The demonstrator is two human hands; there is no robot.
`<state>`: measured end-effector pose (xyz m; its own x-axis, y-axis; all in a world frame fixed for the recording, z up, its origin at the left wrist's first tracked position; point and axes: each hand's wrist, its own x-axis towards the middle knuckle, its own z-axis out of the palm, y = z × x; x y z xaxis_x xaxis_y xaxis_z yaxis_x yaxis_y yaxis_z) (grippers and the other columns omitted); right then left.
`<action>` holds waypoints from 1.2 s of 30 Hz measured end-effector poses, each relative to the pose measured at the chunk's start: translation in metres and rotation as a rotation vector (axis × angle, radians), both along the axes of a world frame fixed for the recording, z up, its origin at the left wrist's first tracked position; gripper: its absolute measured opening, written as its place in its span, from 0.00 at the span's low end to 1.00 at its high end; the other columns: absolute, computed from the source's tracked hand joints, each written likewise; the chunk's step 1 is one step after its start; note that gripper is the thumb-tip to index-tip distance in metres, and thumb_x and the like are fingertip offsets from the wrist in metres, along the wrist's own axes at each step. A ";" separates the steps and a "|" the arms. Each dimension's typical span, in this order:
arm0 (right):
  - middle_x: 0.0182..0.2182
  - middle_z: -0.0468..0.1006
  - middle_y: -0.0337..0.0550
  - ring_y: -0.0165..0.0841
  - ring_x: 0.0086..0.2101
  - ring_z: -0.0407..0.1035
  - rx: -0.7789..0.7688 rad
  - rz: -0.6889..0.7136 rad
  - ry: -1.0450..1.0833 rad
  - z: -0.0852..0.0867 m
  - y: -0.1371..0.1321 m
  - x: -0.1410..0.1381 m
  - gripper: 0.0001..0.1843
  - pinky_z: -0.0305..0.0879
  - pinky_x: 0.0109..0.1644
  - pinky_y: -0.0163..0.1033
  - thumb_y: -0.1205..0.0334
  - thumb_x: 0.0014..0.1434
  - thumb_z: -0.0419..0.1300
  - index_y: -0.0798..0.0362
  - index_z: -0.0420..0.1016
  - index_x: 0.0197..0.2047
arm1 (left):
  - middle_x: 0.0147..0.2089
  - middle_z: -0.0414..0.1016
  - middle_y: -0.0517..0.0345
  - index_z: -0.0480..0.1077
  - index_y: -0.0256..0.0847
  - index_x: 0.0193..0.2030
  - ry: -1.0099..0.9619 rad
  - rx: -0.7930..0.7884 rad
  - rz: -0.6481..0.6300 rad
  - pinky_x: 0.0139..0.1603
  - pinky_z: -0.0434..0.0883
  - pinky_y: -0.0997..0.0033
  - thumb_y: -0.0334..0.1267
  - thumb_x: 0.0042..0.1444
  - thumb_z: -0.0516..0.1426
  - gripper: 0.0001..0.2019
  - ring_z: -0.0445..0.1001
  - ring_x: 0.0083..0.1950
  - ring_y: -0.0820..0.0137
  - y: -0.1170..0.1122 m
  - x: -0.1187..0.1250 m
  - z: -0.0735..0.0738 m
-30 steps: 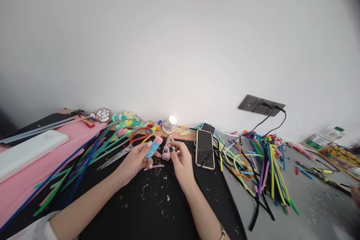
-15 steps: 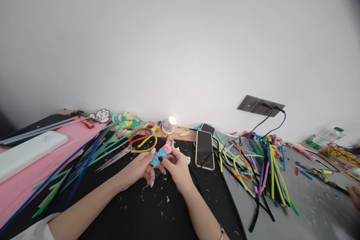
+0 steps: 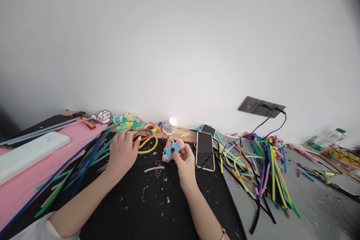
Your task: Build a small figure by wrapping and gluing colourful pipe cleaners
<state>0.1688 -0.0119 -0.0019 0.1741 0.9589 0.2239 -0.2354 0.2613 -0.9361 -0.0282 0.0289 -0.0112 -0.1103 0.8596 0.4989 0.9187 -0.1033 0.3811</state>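
Note:
My right hand pinches a small blue and pink wound pipe-cleaner roll, held just above the black mat. A small pink object lies on the mat right behind it. My left hand rests palm down on the scissors, fingers stretched toward the red and yellow loop handles. A short lilac pipe-cleaner piece lies between the two hands.
Long green, blue and purple pipe cleaners fan out on the left over a pink sheet. A white box lies far left. Two phones lie right of my hand, then a tangled pile of coloured pipe cleaners. A wall socket has cables.
The roll has passed from my left hand to my right, which moved right with it. My left hand has gone left and forward onto the scissors.

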 end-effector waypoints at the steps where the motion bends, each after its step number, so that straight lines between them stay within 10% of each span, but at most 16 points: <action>1: 0.30 0.75 0.38 0.30 0.30 0.69 0.001 0.001 0.004 0.000 0.000 0.000 0.12 0.64 0.32 0.33 0.59 0.51 0.66 0.53 0.68 0.33 | 0.58 0.66 0.38 0.69 0.34 0.49 0.051 -0.044 0.049 0.49 0.67 0.49 0.44 0.62 0.44 0.20 0.65 0.58 0.46 0.001 0.000 -0.003; 14: 0.29 0.75 0.37 0.29 0.29 0.67 -0.007 -0.005 -0.009 -0.001 0.002 0.002 0.11 0.62 0.31 0.32 0.59 0.52 0.66 0.53 0.67 0.33 | 0.53 0.65 0.31 0.69 0.28 0.49 0.236 -0.235 0.190 0.45 0.66 0.42 0.49 0.62 0.40 0.27 0.73 0.43 0.50 0.000 -0.006 -0.001; 20: 0.29 0.74 0.38 0.29 0.29 0.68 -0.006 -0.017 -0.010 -0.002 0.002 0.002 0.12 0.62 0.31 0.33 0.58 0.51 0.66 0.53 0.68 0.32 | 0.55 0.64 0.33 0.69 0.31 0.49 0.128 -0.144 0.119 0.48 0.67 0.44 0.46 0.62 0.41 0.24 0.69 0.54 0.48 0.004 -0.008 -0.006; 28: 0.34 0.77 0.41 0.30 0.33 0.69 -0.050 0.109 0.075 0.000 -0.001 0.001 0.12 0.65 0.34 0.33 0.60 0.50 0.68 0.53 0.73 0.37 | 0.58 0.67 0.45 0.64 0.38 0.57 -0.029 0.208 -0.407 0.62 0.63 0.54 0.34 0.64 0.42 0.18 0.66 0.61 0.61 0.005 -0.006 0.004; 36: 0.41 0.77 0.44 0.31 0.34 0.68 -0.127 0.303 0.137 0.003 -0.004 -0.004 0.19 0.64 0.31 0.31 0.60 0.49 0.69 0.53 0.76 0.45 | 0.55 0.74 0.52 0.73 0.42 0.46 -0.099 0.111 -0.814 0.59 0.68 0.68 0.29 0.64 0.43 0.18 0.71 0.57 0.68 -0.002 -0.003 -0.007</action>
